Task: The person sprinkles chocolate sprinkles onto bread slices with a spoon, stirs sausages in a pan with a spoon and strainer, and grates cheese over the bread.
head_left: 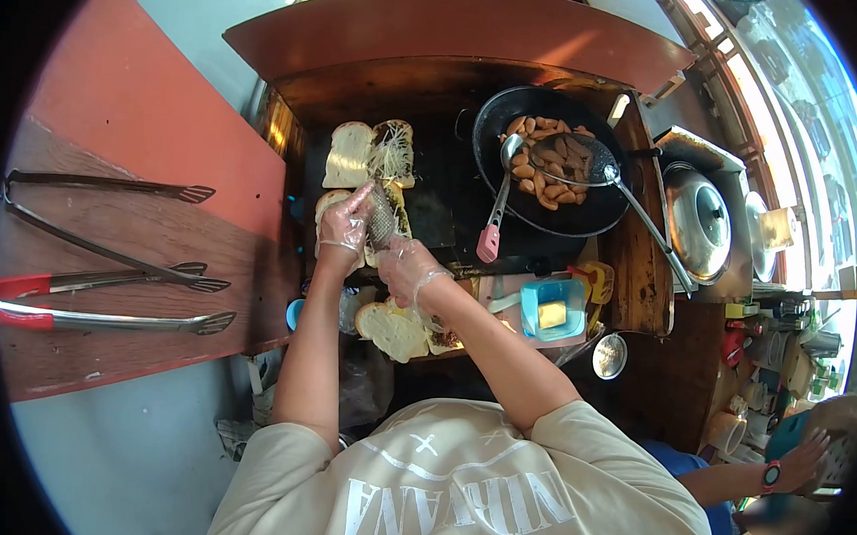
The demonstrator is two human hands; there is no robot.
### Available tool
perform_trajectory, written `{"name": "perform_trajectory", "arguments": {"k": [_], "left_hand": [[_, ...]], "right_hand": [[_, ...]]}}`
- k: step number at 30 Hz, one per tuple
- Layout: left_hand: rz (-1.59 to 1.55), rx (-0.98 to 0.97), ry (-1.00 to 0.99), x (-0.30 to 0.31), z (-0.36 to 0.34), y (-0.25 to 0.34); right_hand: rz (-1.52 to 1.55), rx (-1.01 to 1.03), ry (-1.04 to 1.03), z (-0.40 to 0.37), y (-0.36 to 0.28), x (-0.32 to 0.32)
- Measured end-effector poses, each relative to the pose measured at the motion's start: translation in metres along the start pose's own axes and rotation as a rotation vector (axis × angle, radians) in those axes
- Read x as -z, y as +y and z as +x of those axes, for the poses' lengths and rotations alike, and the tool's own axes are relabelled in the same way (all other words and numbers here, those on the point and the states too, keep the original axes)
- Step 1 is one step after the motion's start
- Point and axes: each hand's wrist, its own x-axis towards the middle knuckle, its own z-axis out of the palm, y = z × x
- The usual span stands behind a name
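We are holding a grater [381, 215] over the hot plate [441, 196], right between our two gloved hands. Our right hand [409, 267] is wrapping its fingers tight around the grater's low end. Our left hand [344, 222] is pressing bunched fingers against the grater's left side, and we cannot tell if they are pinching anything small. Just past the grater, bread [348, 154] is lying by the plate's left edge, and the slice beside it is wearing pale shreds [392, 151]. One more slice [392, 331] is sitting at the near edge, under our right arm.

Bare dark plate is showing between the bread and the pan [546, 206] of sausages [548, 158]. A scoop [495, 213] is leaning out over the pan's rim. A blue tub [553, 311] is sitting near our right arm. Tongs [104, 253] are lying well apart on the wood to our left. Another person's hand [805, 456] is staying far off on the right.
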Motion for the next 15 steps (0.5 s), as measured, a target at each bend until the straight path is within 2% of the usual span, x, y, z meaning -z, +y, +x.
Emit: {"name": "perform_trajectory", "arguments": {"k": [1,2,3,4,6,7,9,10,11,12,14,15], "left_hand": [[0.031,0.016,0.016,-0.002,0.004,-0.008],[0.029,0.018,0.016,-0.003,0.008,-0.019],[-0.009,-0.048,0.1,-0.005,0.014,-0.034],[-0.047,-0.114,0.185,-0.004,0.017,-0.04],[-0.1,-0.108,0.202,-0.001,0.016,-0.042],[-0.112,-0.087,0.222,0.005,0.009,-0.032],[-0.075,-0.065,0.222,0.014,-0.011,-0.021],[-0.07,-0.064,0.218,0.019,-0.026,-0.012],[-0.074,-0.011,0.135,0.021,-0.043,0.003],[-0.078,0.041,0.047,0.017,-0.057,0.012],[-0.136,0.026,0.082,0.0,-0.066,0.005],[-0.078,0.066,0.1,-0.003,-0.065,0.002]], "right_hand": [[-0.719,0.039,0.343,-0.002,0.007,-0.014],[-1.085,0.083,0.494,-0.002,0.015,-0.015],[-1.438,0.075,0.685,-0.001,0.022,-0.012],[-1.292,0.236,0.672,0.003,0.028,0.007],[-1.142,0.386,0.651,0.012,0.035,0.033],[-1.534,0.568,0.768,0.016,0.039,0.026],[-1.915,0.758,0.872,0.016,0.045,0.005],[-2.093,0.575,1.02,0.011,0.043,-0.036],[-2.255,0.372,1.171,0.007,0.041,-0.059],[-2.244,0.377,1.181,0.008,0.041,-0.057],[-2.376,0.327,1.048,0.01,0.044,-0.05],[-2.361,0.325,1.054,0.008,0.045,-0.052]]}}
